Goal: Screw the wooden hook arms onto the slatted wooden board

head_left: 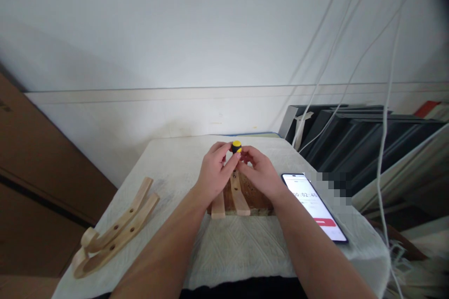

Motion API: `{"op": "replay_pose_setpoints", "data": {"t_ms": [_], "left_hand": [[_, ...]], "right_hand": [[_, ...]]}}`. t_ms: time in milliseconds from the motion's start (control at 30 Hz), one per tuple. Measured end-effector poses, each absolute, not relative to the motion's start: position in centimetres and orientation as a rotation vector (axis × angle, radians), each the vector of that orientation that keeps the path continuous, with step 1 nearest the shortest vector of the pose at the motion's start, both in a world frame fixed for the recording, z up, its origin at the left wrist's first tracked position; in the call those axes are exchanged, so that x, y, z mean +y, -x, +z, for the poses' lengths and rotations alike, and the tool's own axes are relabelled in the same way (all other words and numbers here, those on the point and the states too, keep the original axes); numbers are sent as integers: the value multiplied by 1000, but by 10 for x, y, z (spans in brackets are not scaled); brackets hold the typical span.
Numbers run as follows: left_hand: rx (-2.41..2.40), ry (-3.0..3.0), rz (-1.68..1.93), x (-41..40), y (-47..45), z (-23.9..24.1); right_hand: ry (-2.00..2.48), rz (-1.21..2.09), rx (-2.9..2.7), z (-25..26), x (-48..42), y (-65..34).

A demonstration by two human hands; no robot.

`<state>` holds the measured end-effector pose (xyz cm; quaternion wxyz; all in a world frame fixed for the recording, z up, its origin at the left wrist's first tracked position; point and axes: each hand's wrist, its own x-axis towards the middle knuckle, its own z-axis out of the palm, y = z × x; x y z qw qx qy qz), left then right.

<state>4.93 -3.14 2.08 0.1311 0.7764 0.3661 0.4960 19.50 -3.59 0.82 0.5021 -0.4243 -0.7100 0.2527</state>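
Presently we have both hands together above a flat brown wooden board [259, 206] with a rough near edge. Our left hand [214, 168] is closed narrowly, its thumb and fingers pinching a short, rounded yellow-and-black tool handle [236, 146] that stands upright over the board's far part. Our right hand [258, 168] is curled narrow at the handle's right side; we cannot tell whether its fingertips grip it or only rest close, since the fingers overlap there and hide whatever lies beneath.

Across the board lie 2 pale wooden strips, their near ends reaching the board's near edge. The curved pale strip with dark holes [239, 198] runs up under our fingers, below the handle, while the plain-looking pale strip [218, 206] lies to its left, partly covered by our left hand.

Well left of the board we see 2 pale wooden hooks [136, 224] side by side, each with 2 dark holes and a curled near end. Right of the board, a black-edged smartphone [308, 203] lies with its screen lit, showing a timer and a red button. Under the board spreads a white patterned cloth [242, 252].
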Motion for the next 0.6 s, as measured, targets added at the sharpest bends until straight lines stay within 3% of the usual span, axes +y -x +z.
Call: {"op": "replay_pose_setpoints", "data": {"t_ms": [600], "left_hand": [[1011,-2051,1376,-25,-48,14]], "right_hand": [[1071,509,-1755,3,-32,-197]]}}
